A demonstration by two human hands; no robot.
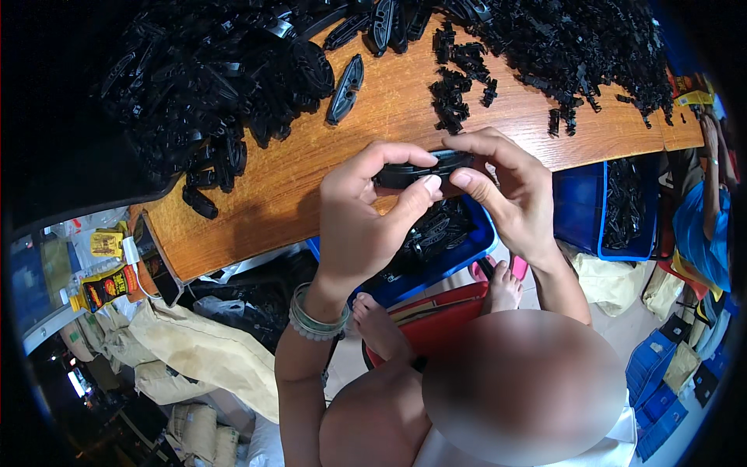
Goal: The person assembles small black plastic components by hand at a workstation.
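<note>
Between my two hands, just off the near edge of the table, is a long black plastic part (406, 174) with tapered ends. My left hand (369, 206) pinches its left side, thumb on the near face and fingers along the far one. My right hand (510, 191) grips the right end between thumb and index finger, covering part of it. A similar boat-shaped black part (345, 89) lies alone on the wooden table (280, 163) beyond my left hand. Farther right sits a small group of little black clips (451, 97).
Large heaps of black parts (226, 70) and small black clips (583, 47) cover the table's far side. Below its near edge stand a blue bin (486, 233) and another blue bin (603, 210), both holding black parts. A phone (158, 261) leans at the left; another person (704, 210) is at the right.
</note>
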